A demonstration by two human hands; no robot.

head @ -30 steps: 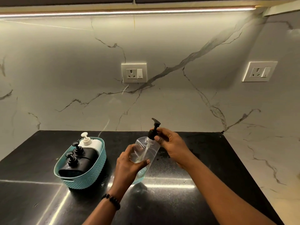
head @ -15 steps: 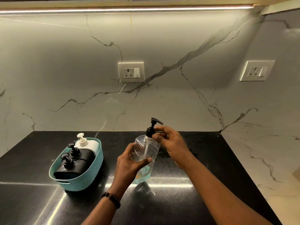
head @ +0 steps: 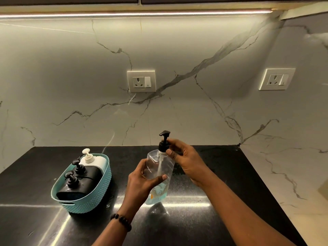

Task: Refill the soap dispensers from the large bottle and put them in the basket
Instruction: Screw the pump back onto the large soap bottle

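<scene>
A clear plastic bottle [head: 159,174] with a little blue liquid at its bottom stands tilted on the black counter. My left hand [head: 140,181] grips its body. My right hand [head: 184,160] pinches the collar of its black pump top [head: 163,143]. To the left sits a teal woven basket [head: 88,199] holding two black dispensers [head: 83,181] with black pumps and a white dispenser [head: 96,159] behind them.
The black glossy counter [head: 204,219] ends at a marble backsplash with two wall sockets [head: 141,81]. A light marble surface [head: 292,174] borders the counter on the right. A bead bracelet circles my left wrist.
The pump head has turned from pointing right to pointing left under my right fingers. The bottle stays in my left hand; the view shifted slightly.
</scene>
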